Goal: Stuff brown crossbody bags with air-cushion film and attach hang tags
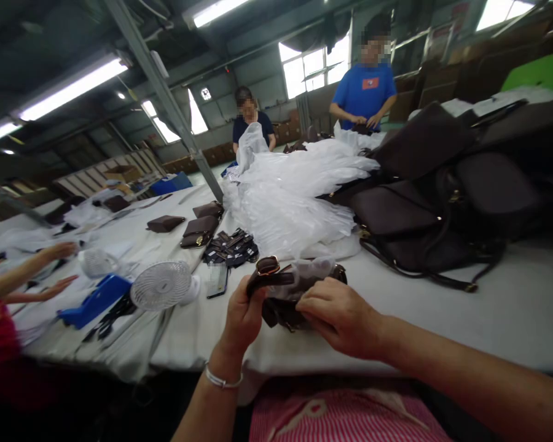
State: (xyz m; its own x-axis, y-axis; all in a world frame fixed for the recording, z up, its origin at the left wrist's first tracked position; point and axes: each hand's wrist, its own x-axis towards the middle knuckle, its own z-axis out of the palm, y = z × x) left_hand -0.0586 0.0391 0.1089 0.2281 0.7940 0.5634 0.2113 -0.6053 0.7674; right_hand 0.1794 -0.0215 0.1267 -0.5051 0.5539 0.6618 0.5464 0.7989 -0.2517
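A dark brown handbag (pixel 283 310) with gold-coloured fittings stands near the table's front edge, with translucent white wrapping (pixel 306 273) at its top. My left hand (pixel 245 313) is closed round the bag's strap, beside a gold buckle. On the right side, my right hand (pixel 336 313) has its fingers bent and pressed together at the bag's upper edge; what lies between its fingertips is hidden. Just behind the bag are a pile of dark tags (pixel 230 247) and a phone (pixel 217 280).
White plastic bags (pixel 295 196) are heaped mid-table, with dark handbags (pixel 396 215) piled to the right. Left are a white fan (pixel 161 286), a blue holder (pixel 94 301) and a co-worker's hands (pixel 58 288). Two people (pixel 364 92) stand across the table (pixel 502 325).
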